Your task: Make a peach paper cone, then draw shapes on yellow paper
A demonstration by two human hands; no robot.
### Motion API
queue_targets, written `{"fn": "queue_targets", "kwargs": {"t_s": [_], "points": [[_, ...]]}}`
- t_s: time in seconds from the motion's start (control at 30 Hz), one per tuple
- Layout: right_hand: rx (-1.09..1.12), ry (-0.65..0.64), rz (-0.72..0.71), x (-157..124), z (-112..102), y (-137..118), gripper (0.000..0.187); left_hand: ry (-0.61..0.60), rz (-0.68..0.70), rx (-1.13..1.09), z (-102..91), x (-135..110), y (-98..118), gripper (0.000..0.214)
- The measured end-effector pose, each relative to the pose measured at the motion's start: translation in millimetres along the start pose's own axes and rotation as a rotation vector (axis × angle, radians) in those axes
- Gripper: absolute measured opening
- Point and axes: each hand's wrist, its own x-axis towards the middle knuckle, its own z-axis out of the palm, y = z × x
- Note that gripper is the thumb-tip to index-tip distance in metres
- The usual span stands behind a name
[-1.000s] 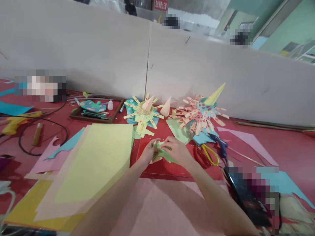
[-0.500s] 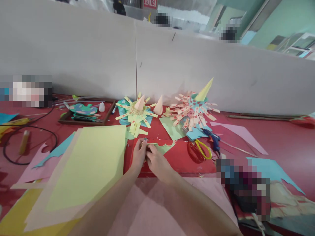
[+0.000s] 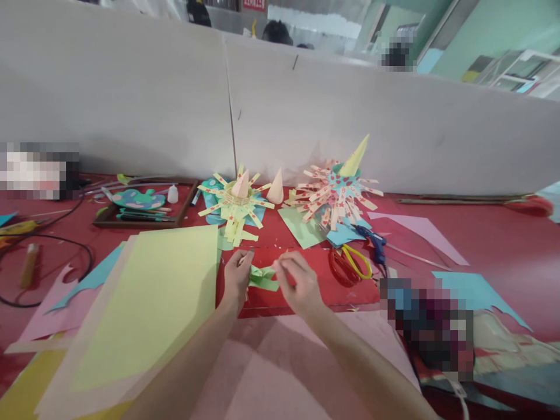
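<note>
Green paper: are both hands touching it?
Touching. The head view shows the left hand and right hand each pinching one end of the green paper.

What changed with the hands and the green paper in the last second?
Half a second ago the green paper lay spread flat; now it is bunched between the left hand and right hand, both pinching it. Scissors and yellow sheet stayed put.

One head-worn view, forward and down, close over left hand [image 3: 236, 281], right hand [image 3: 301, 287], red table [image 3: 503, 236].
</note>
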Motion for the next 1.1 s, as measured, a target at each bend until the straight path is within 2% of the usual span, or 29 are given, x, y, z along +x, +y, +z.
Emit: {"fn": "queue_targets", "kwargs": {"t_s": [0.07,0.1,0.27,0.37,0.53,0.7,0.87,1.1], "points": [[-0.091,0.084,0.079,7.0,-7.1,17.4,0.016,-0.031,-0.030,0.022,-0.3,0.4,-2.1,0.029],[-0.162,0.086,0.107,9.9,-9.1,29.1,0.016,-0.044,-0.044,0.036,-0.5,0.5,-3.3,0.029],[-0.489,-0.036,0.240,13.2,-4.5,94.9,0.026,-0.067,-0.061,0.059,-1.7,1.2,-6.6,0.030],[-0.546,-0.092,0.345,14.2,2.8,117.1,0.036,-0.083,-0.058,0.063,-1.8,1.6,-6.5,0.032],[-0.500,-0.093,0.441,20.0,5.4,122.7,0.033,-0.101,-0.073,0.084,-1.8,0.7,-4.9,0.033],[-0.306,0.138,0.608,21.5,-8.4,135.1,0.028,-0.090,-0.077,0.102,-1.8,1.2,-4.8,0.032],[-0.215,0.306,0.664,23.3,-24.9,155.5,0.039,-0.084,-0.084,0.074,-1.7,4.4,-9.1,0.032],[-0.121,0.397,0.677,23.2,-26.0,160.2,0.038,-0.086,-0.080,0.076,-2.0,3.5,-6.6,0.031]]}}
